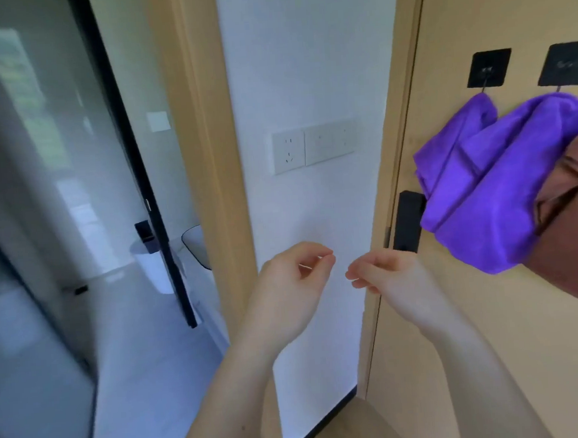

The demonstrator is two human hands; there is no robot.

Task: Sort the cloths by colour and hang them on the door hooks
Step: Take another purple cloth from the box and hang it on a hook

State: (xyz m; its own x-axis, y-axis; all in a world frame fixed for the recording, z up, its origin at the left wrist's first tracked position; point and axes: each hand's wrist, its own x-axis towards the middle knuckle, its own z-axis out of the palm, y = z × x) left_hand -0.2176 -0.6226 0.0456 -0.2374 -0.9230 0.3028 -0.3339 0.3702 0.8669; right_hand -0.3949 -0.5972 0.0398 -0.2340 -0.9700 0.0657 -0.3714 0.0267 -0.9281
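Now I'm holding my left hand point(295, 280) and right hand point(384, 275) loosely curled, empty; purple cloths point(476, 185) are hanging together at two o'clock, likely colour-grouped, brown cloth point(571, 219) at three.

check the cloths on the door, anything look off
Nothing fallen or torn. The left purple cloth and right purple cloth hang bunched, not flat, the right one overlapping a brown cloth at the frame edge.

free: bare white wall point(315, 217) ahead | blocked: purple cloths point(483, 184) cover door point(458, 309) beside black handle point(408, 224)
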